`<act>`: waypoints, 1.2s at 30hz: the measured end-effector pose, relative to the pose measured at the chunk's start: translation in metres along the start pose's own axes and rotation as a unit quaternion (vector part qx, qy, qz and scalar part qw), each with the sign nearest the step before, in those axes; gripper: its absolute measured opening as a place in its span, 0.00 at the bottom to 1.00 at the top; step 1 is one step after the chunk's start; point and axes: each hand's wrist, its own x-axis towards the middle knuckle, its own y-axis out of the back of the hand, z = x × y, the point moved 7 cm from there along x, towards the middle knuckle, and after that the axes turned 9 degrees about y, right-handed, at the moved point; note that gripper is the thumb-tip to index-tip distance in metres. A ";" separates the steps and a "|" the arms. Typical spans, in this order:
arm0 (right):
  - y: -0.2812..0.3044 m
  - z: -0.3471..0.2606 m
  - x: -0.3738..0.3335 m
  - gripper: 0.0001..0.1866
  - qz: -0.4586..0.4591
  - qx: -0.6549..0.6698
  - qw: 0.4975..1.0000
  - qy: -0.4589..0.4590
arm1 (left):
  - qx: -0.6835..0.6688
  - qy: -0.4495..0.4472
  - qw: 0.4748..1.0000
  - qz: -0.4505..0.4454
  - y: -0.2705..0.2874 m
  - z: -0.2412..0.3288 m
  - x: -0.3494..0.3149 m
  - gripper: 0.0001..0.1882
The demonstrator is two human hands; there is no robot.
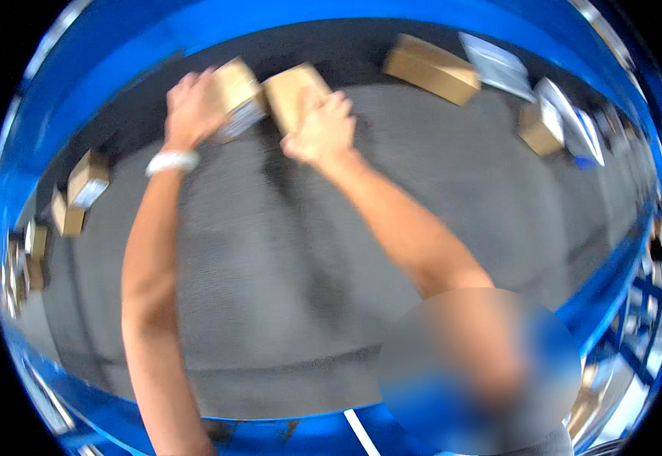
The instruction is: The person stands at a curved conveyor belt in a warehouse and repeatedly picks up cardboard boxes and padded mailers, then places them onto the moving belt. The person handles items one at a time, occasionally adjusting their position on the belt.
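Note:
Both arms reach far across a dark conveyor belt (255, 304). My left hand (193, 112), with a white band at its wrist, grips the left side of a small cardboard box (241, 85) that has a pale label on its near face. Just to the right, my right hand (323, 125) is closed over the right side of a second cardboard box (287, 87). The two boxes stand close together, a narrow gap between them, near the belt's far edge. Motion blurs the fingers a little, and the boxes' undersides are hidden.
Farther right lie a long cardboard box (431, 68), a grey plastic mailer (498, 64), a smaller box (541, 128) and a white-and-blue parcel bag (574, 125). Several boxes, one of them a labelled carton (88, 179), line the left side. A blue wall (293, 21) borders the far side.

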 end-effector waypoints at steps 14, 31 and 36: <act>0.267 0.124 -0.505 0.44 0.018 0.561 0.820 -0.115 | -0.368 0.132 0.886 -0.250 0.148 0.040 -0.388 0.43; 0.541 0.470 -1.057 0.30 0.548 0.490 0.536 -0.415 | -0.543 -0.001 0.705 -0.457 0.140 0.547 -0.710 0.51; 0.537 0.549 -1.113 0.36 0.398 0.487 0.588 -0.508 | -0.543 0.013 0.670 -0.507 0.126 0.537 -0.738 0.52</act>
